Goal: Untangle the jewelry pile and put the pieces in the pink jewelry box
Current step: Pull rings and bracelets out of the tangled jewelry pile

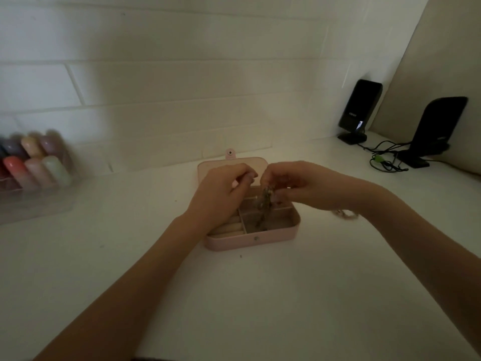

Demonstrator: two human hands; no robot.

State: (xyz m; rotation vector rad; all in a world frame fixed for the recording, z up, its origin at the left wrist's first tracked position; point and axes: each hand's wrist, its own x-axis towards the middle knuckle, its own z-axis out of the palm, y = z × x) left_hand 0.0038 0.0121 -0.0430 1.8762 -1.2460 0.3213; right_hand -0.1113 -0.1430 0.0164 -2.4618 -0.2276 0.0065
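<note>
1. The right hand (299, 185) has its fingers curled together in a grip on the top of a dangling tangle of chain (264, 209), which hangs down into the front right compartment of the pink jewelry box (276, 237).
2. The left hand (221, 194) sits just beside it over the box, fingertips bent inward toward the same tangle. Whether those fingers actually pinch a strand or only hover near it I cannot tell, since blur and dim light swallow the detail.
3. The box lies open on the white surface (234, 295), its lid (208, 168) tipped back toward the wall. Pale ring rolls (229, 229) show in the front left section.
4. Progress, as a judgement: untangling looks to be in hand and not finished, since the chain hangs as one clump, not as separate pieces. One pale linked piece (343, 214) lies on the surface just behind the right wrist, outside the box, so it is not yet put away.
5. Hidden or unclear: the hands cover the back compartments, so what is already stored there cannot be seen. How many pieces make up the clump is unreadable.
</note>
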